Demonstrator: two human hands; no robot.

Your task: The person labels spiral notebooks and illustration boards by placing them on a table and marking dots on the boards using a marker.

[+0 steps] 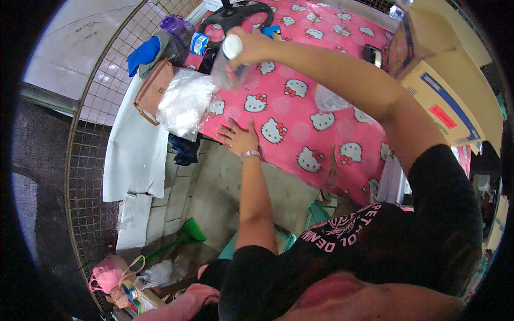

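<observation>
Across the upper middle, a worktop [300,107] under a pink cartoon-cat cloth, tilted in the fisheye view. Right of it, stacked cardboard boxes [450,101]; left of it, a wire mesh fence [91,160] with white sheets [136,155] leaning below and bare concrete floor [225,187] underneath. On the worktop's left edge, a crumpled clear plastic bag bundle [184,104], a tan handbag [152,88] just beside it, blue cloth [143,53] and a purple container [174,24] farther back. Raised over that corner, a clear plastic bottle [227,67] with white cap, long axis near upright, cap toward the far side, gripped about the upper body by the right hand [251,45], fingers closed round it. Nearer, below the bottle, the left hand [239,138] spread flat on the cloth at the worktop's edge, holding nothing, a bracelet at the wrist. Bottle well above and beyond the left hand, just right of the bag bundle.
</observation>
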